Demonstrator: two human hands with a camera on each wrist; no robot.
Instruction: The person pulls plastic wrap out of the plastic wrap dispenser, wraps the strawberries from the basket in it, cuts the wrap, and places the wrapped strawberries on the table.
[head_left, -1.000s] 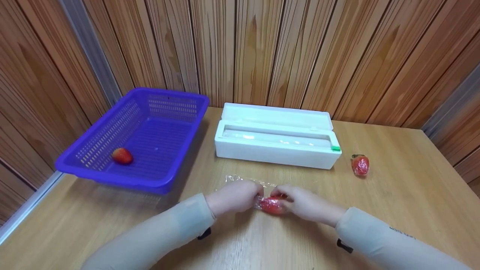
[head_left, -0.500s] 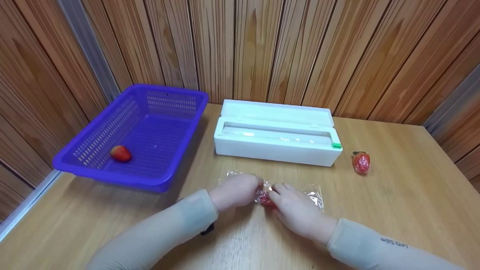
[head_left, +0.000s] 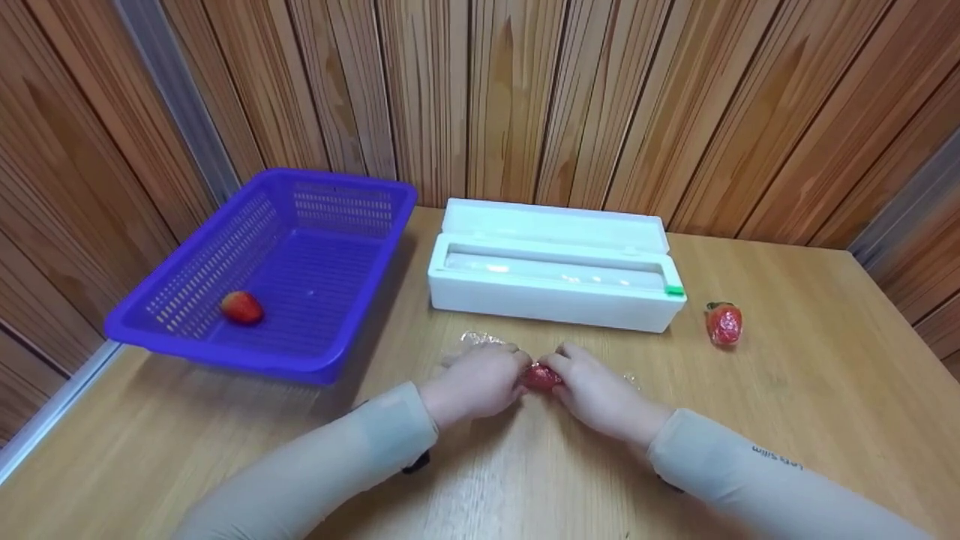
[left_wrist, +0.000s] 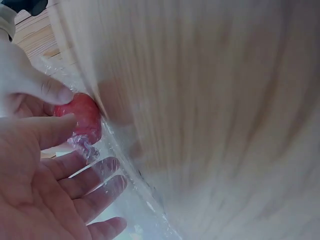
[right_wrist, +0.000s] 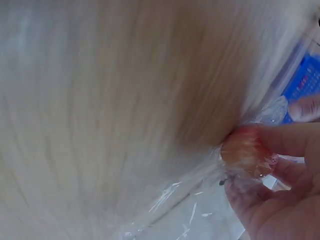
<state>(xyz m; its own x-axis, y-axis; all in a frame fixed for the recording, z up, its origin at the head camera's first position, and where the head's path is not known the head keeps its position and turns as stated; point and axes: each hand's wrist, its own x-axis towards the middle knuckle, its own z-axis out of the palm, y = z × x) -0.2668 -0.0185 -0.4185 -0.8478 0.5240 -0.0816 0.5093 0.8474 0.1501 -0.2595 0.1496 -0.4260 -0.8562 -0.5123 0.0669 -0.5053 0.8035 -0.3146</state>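
Observation:
On the tabletop, a strawberry [head_left: 541,377] in clear plastic wrap lies between the two hands. My right hand [head_left: 604,394] pinches it between thumb and fingers; in the right wrist view the strawberry [right_wrist: 246,152] shows through the film. From the other side, my left hand [head_left: 480,381] touches it with the thumb, its other fingers spread fairly straight beside the twisted film [left_wrist: 85,145] in the left wrist view. Loose plastic wrap [head_left: 480,339] spreads behind the left hand, and more lies under both hands. The strawberry's underside is hidden.
A white box [head_left: 555,304] with its lid up holds a roll of plastic wrap [head_left: 540,266] behind the hands. At left stands a purple basket [head_left: 375,300] with one bare strawberry [head_left: 241,307]. A wrapped strawberry [head_left: 724,325] lies at right. Wood panels rise behind the table.
The right hand reached over the strawberry to the left, then drew back to its right side. Both hands and the strawberry are slightly farther from the person. The left hand's fingers have loosened.

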